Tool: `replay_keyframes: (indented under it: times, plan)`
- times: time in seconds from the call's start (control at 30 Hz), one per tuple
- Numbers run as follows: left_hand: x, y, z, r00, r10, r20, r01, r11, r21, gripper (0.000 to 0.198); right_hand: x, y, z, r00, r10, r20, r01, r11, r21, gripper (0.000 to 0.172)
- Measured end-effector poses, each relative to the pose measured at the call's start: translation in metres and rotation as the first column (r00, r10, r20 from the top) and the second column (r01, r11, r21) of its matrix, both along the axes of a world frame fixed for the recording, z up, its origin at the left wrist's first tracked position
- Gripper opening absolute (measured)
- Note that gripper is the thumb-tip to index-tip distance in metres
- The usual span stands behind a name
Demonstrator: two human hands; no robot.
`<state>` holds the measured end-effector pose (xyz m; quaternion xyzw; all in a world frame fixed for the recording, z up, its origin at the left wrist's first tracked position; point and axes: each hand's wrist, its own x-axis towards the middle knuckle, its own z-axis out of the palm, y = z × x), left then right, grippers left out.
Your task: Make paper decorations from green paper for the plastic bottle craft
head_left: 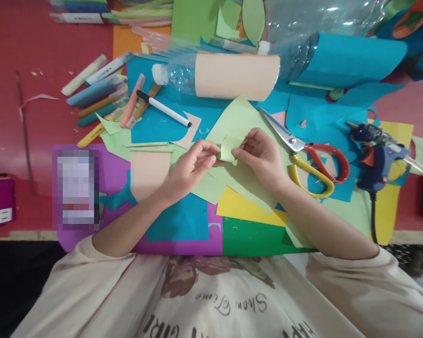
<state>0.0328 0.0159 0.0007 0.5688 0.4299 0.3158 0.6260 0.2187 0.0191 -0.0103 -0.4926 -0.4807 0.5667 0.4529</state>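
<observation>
Between my two hands is a small piece of light green paper, slightly curled. My left hand pinches its left edge with thumb and fingertips. On the other side, my right hand grips the right edge, thumb in front. Both hands hover over a larger light green sheet. To the right of that sheet lie scissors with one red and one yellow handle. Above the hands, a plastic bottle wrapped in peach paper rests on its side.
A glue gun lies at the right, its cord running to the front edge. Several markers and a black-capped white marker are at the left. A blurred phone sits on purple paper. A blue-wrapped bottle lies at the back right.
</observation>
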Motion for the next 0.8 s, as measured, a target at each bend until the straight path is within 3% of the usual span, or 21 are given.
replay_keyframes:
  times: [0.2, 0.5, 0.67, 0.8]
  plan:
    - [0.0, -0.001, -0.002, 1.0, -0.026, -0.007, 0.026, 0.998, 0.051, 0.024, -0.001, -0.001, -0.005, 0.997, 0.012, -0.08, -0.008, 0.999, 0.049, 0.031]
    - [0.0, 0.0, 0.007, 0.991, -0.059, -0.124, 0.069, 0.995, 0.073, 0.028, -0.002, -0.002, -0.002, 0.988, 0.073, -0.133, -0.077, 0.997, -0.02, 0.034]
    - [-0.004, -0.001, 0.006, 0.985, -0.002, -0.171, 0.033, 0.984, 0.173, 0.039, 0.001, -0.003, -0.004, 0.977, 0.054, -0.208, -0.054, 0.999, 0.004, 0.025]
    - [-0.005, -0.001, 0.006, 0.959, 0.054, -0.279, 0.023, 0.964, 0.266, 0.04, 0.002, -0.004, -0.002, 0.989, 0.054, -0.138, -0.051, 0.998, 0.026, 0.02]
